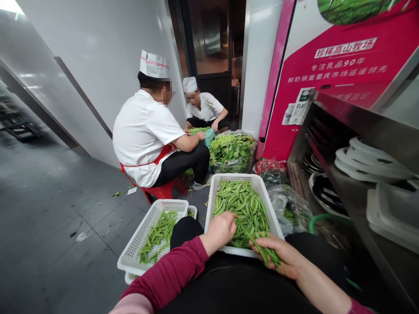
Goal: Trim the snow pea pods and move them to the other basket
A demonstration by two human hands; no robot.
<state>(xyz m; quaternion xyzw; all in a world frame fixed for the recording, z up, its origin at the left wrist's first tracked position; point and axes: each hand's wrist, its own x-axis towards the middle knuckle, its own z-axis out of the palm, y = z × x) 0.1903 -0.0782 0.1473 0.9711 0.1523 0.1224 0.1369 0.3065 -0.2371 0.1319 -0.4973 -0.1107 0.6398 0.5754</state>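
Note:
A white perforated basket (214,183) full of green pea pods (240,200) rests across my lap. My right hand (284,257) is wrapped around a small bunch of pea pods (263,253) at the basket's near right corner. Over the near left part of the heap, my left hand (221,231) is closed with fingers bent down toward the pods. Whatever its fingertips hold is hidden. To the left, a second white basket (131,248) on the floor has fewer pods (160,233), stacked over another container.
Two people in white work ahead; the nearer person (147,131) sits on a red stool (160,192). A large bag of leafy greens (232,150) stands beyond my basket. Plastic bags (288,205) lie to the right, beside a metal shelf (353,174) with stacked plates (369,159).

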